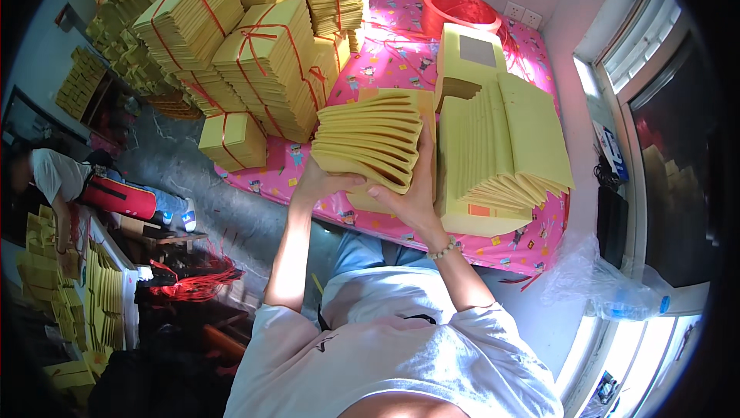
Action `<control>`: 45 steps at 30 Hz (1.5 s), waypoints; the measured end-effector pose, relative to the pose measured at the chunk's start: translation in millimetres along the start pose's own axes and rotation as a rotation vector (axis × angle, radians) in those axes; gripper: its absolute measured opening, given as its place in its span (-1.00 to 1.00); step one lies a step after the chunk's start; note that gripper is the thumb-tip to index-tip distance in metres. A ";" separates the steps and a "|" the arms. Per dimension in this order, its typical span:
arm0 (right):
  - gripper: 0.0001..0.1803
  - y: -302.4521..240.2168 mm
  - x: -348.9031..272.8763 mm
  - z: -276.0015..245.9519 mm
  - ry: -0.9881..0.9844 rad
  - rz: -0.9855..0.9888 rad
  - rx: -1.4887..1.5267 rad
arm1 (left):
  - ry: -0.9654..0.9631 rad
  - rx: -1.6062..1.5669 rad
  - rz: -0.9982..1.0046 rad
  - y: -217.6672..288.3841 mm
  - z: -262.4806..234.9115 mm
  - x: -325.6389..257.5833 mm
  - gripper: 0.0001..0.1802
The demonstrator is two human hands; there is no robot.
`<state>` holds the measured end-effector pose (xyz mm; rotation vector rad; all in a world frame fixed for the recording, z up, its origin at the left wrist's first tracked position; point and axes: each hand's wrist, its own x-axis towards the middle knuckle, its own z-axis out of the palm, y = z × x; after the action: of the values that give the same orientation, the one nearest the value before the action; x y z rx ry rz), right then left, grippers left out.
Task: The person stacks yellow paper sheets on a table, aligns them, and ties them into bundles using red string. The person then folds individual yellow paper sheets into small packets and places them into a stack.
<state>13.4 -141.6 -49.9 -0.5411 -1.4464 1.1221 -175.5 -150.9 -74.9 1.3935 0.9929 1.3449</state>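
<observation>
Nearest the camera, the person's white shirt fills the lower middle of the view, both bare forearms rising from it toward the bed.

The left hand grips the lower left corner of a fanned stack of yellow envelopes, thumb on top and the other fingers hidden beneath, so the grasp is closed on the stack. The right hand, with a bead bracelet at the wrist, is pressed flat against the stack's right edge, fingers extended upward along it and thumb wrapped under the lower edge. The stack is held just above the near edge of the pink bedsheet, its layers spread apart at the left.

Just right of the held stack, touching or nearly touching it, a larger row of yellow envelopes stands on edge on the sheet, leaning and fanned toward the right.

To the right, a clear plastic bag lies by the window; its contents cannot be made out.

At the left, on the floor, lies a tangle of red string, with loose yellow stacks beyond it and another person bending there.

Farther back, bundles tied with red string are piled on the bed's left part. At the far end, a red plastic basin holds red string.
</observation>
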 end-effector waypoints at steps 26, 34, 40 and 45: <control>0.25 13.4 2.7 -1.7 -0.051 0.084 0.100 | -0.021 -0.127 0.214 -0.7 12.2 12.9 -0.29; 0.19 8.9 7.4 -4.1 -0.099 0.016 0.001 | 0.121 0.097 0.283 -16.6 4.0 15.4 -0.19; 0.22 -51.9 18.3 -12.6 -0.190 -0.248 -0.431 | 0.140 -0.102 0.265 21.4 -0.2 5.3 -0.02; 0.25 -125.9 30.9 -18.2 -0.167 -0.321 -0.553 | 0.119 -0.153 0.220 90.2 21.9 0.3 -0.05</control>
<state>57.3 -164.2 71.3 -0.5753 -1.9243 0.5148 -158.2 -174.4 13.2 1.3488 0.8114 1.6472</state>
